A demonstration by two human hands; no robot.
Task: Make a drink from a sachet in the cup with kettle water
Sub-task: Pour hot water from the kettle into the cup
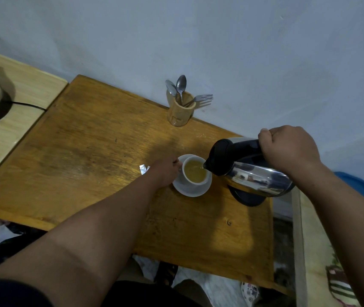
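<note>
Presently, head view, one entry per item:

1. Electric kettle (252, 171): steel body, black lid and spout, tilted with its long axis running right to left and the spout over the cup's right rim; a thin stream of water falls from the spout into the cup.
2. Right hand (292, 149): fingers curled tight round the kettle's black handle; the hand nearer the kettle.
3. White cup (195, 173): upright on a white saucer (190, 191), mid-surface, holding yellowish liquid close to the brim.
4. Left hand (165, 171): touching the cup's left side; fingers seem to pinch the handle, mostly hidden.
5. Torn sachet (143, 169): flat on the wooden surface (88, 151), just left of that hand.
6. Wooden holder (180, 111): spoons and fork, by the wall, well apart.
7. Judgement: pour nearly complete; righting the kettle comes next.
</note>
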